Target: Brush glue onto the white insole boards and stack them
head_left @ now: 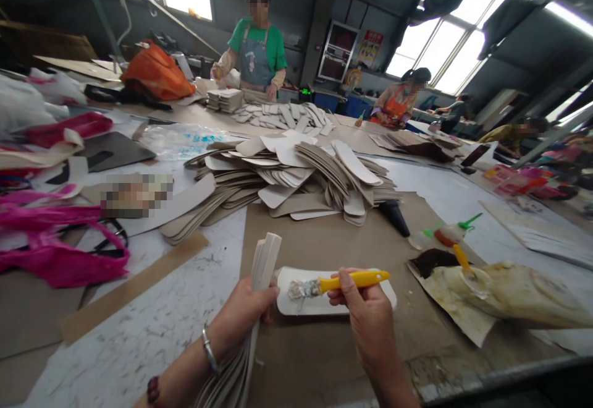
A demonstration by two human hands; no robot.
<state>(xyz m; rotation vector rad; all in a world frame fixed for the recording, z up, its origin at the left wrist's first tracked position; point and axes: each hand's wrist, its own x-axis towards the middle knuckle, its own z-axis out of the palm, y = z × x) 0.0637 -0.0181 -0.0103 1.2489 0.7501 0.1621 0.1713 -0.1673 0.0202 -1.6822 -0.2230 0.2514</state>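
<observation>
Panel pile (319,170) beyond brush (327,284); stained container (532,293) right.

No text legible to you, wall poster (370,47) at your one o'clock unreadable, green lit sign (304,91) at twelve too small, blue print (204,138) on clear plastic (169,140) at eleven blurred.
</observation>
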